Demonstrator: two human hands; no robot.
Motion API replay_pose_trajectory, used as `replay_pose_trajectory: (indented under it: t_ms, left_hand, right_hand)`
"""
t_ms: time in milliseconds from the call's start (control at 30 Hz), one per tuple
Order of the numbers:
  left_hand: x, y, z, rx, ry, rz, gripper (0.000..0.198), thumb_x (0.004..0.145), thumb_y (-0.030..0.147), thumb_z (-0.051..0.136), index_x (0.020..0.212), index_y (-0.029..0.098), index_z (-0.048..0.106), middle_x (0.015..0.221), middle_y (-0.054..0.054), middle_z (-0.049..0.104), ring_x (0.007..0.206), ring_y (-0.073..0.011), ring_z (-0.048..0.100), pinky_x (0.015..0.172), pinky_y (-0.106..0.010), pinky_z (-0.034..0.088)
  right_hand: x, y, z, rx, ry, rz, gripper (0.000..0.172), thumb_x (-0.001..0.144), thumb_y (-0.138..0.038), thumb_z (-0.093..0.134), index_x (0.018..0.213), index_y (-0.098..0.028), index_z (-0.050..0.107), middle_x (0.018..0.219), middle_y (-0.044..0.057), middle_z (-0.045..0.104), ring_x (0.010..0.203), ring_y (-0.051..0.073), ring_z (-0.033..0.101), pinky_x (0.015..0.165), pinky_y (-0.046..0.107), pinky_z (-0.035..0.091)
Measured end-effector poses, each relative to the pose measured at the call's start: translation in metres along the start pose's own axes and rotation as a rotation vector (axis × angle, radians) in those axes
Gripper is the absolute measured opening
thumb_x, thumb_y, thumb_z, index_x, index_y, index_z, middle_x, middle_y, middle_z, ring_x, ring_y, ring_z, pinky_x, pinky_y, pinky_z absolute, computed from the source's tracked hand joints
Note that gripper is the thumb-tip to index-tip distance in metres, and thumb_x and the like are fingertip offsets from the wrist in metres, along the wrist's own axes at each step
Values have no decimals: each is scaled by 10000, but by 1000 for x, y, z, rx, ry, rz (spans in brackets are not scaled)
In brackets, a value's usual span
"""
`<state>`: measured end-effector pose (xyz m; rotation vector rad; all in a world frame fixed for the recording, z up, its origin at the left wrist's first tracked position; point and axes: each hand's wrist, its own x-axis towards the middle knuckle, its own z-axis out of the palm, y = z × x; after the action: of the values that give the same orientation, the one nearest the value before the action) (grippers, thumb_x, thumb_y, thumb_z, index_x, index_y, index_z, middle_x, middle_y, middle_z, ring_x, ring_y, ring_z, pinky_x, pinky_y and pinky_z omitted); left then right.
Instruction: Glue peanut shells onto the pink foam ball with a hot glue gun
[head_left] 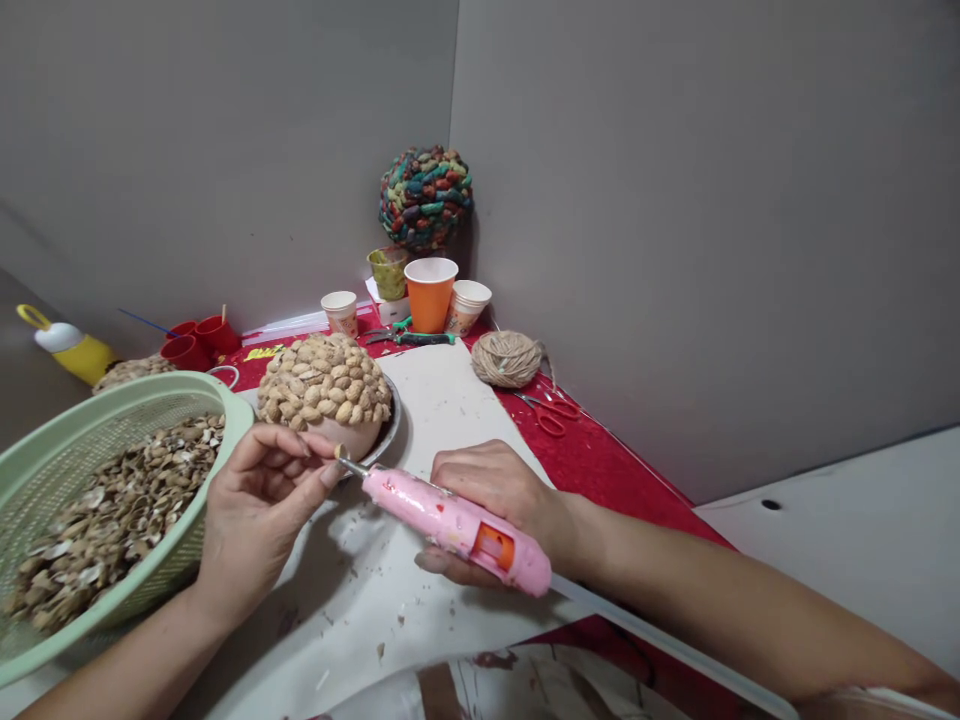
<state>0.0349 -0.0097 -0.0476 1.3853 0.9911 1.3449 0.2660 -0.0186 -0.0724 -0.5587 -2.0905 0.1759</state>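
Observation:
My right hand is wrapped round a pink glue gun, with a long pale glue stick running out of its back end. The metal nozzle touches or nearly touches a small peanut shell piece pinched between the thumb and finger of my left hand. Just behind them, a ball partly covered with peanut shells rests in a round metal dish; its lower part is bare and pale. Left of my left hand stands a green plastic basket holding many shell pieces.
At the back are an orange cup, paper cups, green-handled pliers and a multicoloured ball. A twine ball and red scissors lie right. Red cups and a yellow bottle stand left.

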Motion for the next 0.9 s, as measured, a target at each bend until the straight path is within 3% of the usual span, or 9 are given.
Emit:
replay_pose_trajectory:
  t_ms: [367,900]
  left_hand:
    - [0,-1,0,14,-14,32,243,740,186,850,811,219,620,867,36,750,759,-75,700,737,-129,578]
    - [-2,-4,-1,-7,-41,26,238,753,164,838,828,213,618,886,36,753,789,-69,714,773,-130,585]
  right_hand:
    - [0,1,3,-79,39,-20,456,960,-474,546,634,-199,386,543,-52,396,497,78,348,485,245,272]
    - [1,-1,1,-114,55,-9,435,947,-430,567,625,-190,401,545,-54,405,489,65,336,476,227,269]
